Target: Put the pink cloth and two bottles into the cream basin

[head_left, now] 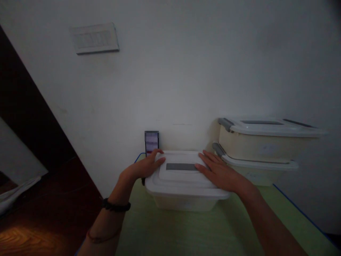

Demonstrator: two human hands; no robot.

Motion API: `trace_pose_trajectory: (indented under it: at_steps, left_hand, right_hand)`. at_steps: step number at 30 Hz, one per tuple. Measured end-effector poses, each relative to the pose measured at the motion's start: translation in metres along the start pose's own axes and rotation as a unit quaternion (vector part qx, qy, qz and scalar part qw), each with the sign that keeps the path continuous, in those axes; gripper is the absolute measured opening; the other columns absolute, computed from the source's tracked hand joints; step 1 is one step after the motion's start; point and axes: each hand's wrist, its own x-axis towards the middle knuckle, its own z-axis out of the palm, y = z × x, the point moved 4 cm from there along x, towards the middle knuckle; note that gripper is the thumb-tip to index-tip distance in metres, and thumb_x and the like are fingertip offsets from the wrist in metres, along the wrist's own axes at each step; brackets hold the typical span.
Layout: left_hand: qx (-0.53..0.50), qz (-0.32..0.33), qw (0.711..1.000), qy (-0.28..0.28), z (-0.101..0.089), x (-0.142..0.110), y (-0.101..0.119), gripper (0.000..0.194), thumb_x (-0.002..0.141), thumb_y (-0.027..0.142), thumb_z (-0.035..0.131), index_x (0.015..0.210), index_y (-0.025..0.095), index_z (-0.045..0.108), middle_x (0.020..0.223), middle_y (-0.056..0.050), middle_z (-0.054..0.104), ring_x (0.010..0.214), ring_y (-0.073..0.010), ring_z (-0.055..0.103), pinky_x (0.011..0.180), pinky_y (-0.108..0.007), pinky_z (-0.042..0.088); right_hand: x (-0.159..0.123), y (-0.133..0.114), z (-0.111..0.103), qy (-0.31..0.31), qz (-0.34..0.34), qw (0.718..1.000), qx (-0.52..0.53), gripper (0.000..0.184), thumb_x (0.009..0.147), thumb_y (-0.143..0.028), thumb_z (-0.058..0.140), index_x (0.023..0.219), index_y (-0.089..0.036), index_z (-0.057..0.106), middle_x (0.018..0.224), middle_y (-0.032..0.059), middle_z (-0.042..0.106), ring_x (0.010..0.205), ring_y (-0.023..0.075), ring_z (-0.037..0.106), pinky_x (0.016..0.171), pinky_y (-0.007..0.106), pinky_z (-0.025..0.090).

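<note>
A lidded plastic storage box [186, 202] stands on the green table in front of me. Its white lid [183, 183] lies on top and carries a grey strip [181, 166]. At the lid's left edge is my left hand [149, 165], thumb on the top and fingers bent over the side, partly hidden. My right hand [217, 169] lies flat on the right part of the lid, fingers stretched out and apart. The lid's left and right ends are partly covered by my hands.
Two more lidded boxes, an upper box [255, 144] and a lower box [255, 174], are stacked at the right by the wall. A phone [151, 144] stands upright behind my left hand. The green table [176, 231] has a blue edge. A white panel [96, 38] is on the wall.
</note>
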Motion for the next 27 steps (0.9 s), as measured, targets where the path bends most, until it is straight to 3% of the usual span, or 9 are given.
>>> trace_pose_trajectory:
  at_steps: [3, 5, 9, 13, 17, 22, 27]
  left_hand:
    - [-0.038, -0.013, 0.999, 0.023, 0.005, 0.007, -0.007, 0.065, 0.087, 0.057, 0.028, 0.136, 0.014, 0.032, 0.134, -0.019, 0.051, 0.119, -0.03, 0.053, 0.095, -0.041, 0.042]
    - [-0.064, -0.02, 0.997, 0.042, 0.008, 0.014, -0.011, 0.062, 0.087, 0.054, 0.03, 0.134, 0.013, 0.037, 0.14, -0.018, 0.045, 0.127, -0.0294, 0.044, 0.102, -0.04, 0.036]
    - [-0.118, -0.042, 0.99, 0.072, 0.011, 0.025, -0.02, 0.051, 0.089, 0.047, 0.026, 0.114, 0.014, 0.056, 0.128, -0.014, 0.058, 0.12, -0.0269, 0.051, 0.101, -0.038, 0.037]
    - [-0.162, -0.055, 0.981, 0.087, 0.012, 0.029, -0.025, 0.049, 0.088, 0.047, 0.028, 0.105, 0.015, 0.061, 0.112, -0.01, 0.067, 0.108, -0.0267, 0.058, 0.092, -0.038, 0.043]
    - [-0.186, -0.036, 0.98, 0.062, 0.015, 0.03, -0.023, 0.049, 0.085, 0.053, 0.033, 0.095, 0.015, 0.063, 0.105, -0.009, 0.069, 0.099, -0.0251, 0.062, 0.087, -0.035, 0.046]
    - [-0.181, -0.025, 0.982, 0.047, 0.014, 0.031, -0.019, 0.041, 0.082, 0.05, 0.04, 0.091, 0.019, 0.065, 0.116, -0.008, 0.066, 0.111, -0.0252, 0.056, 0.1, -0.037, 0.037]
    - [-0.2, -0.056, 0.977, 0.04, 0.015, 0.024, -0.017, 0.046, 0.081, 0.055, 0.04, 0.089, 0.019, 0.068, 0.098, -0.007, 0.072, 0.1, -0.0272, 0.061, 0.085, -0.037, 0.047]
  right_hand:
    - [0.0, 0.0, 0.0, -0.014, 0.008, 1.0, 0.004, 0.084, 0.086, -0.068, 0.024, 0.14, -0.005, 0.037, 0.149, 0.0202, 0.03, 0.14, 0.0287, 0.018, 0.113, 0.048, 0.018]
    - [0.0, 0.001, 0.0, -0.023, 0.017, 1.0, 0.009, 0.088, 0.085, -0.07, 0.024, 0.142, -0.004, 0.033, 0.15, 0.0211, 0.025, 0.141, 0.0292, 0.013, 0.113, 0.048, 0.015]
    - [0.001, 0.001, 0.0, -0.024, 0.019, 0.999, 0.018, 0.08, 0.087, -0.065, 0.029, 0.142, -0.006, 0.035, 0.151, 0.0206, 0.024, 0.141, 0.029, 0.014, 0.113, 0.048, 0.017]
    - [-0.003, 0.002, -0.007, 0.016, 0.038, 0.999, 0.004, 0.067, 0.091, -0.056, 0.03, 0.137, -0.008, 0.042, 0.143, 0.0227, 0.04, 0.134, 0.0345, 0.033, 0.105, 0.052, 0.031]
    - [-0.008, 0.006, -0.015, 0.031, 0.041, 0.999, -0.016, 0.049, 0.094, -0.04, 0.027, 0.112, -0.009, 0.06, 0.113, 0.0236, 0.062, 0.108, 0.0345, 0.058, 0.092, 0.049, 0.042]
    - [-0.002, 0.011, -0.015, 0.028, 0.033, 0.999, -0.031, 0.04, 0.095, -0.03, 0.027, 0.091, -0.013, 0.063, 0.093, 0.0173, 0.067, 0.09, 0.0272, 0.063, 0.083, 0.039, 0.045]
    - [0.007, 0.016, -0.012, 0.029, 0.033, 0.998, -0.033, 0.035, 0.096, -0.026, 0.03, 0.087, -0.014, 0.062, 0.09, 0.0137, 0.069, 0.085, 0.0228, 0.063, 0.077, 0.031, 0.044]
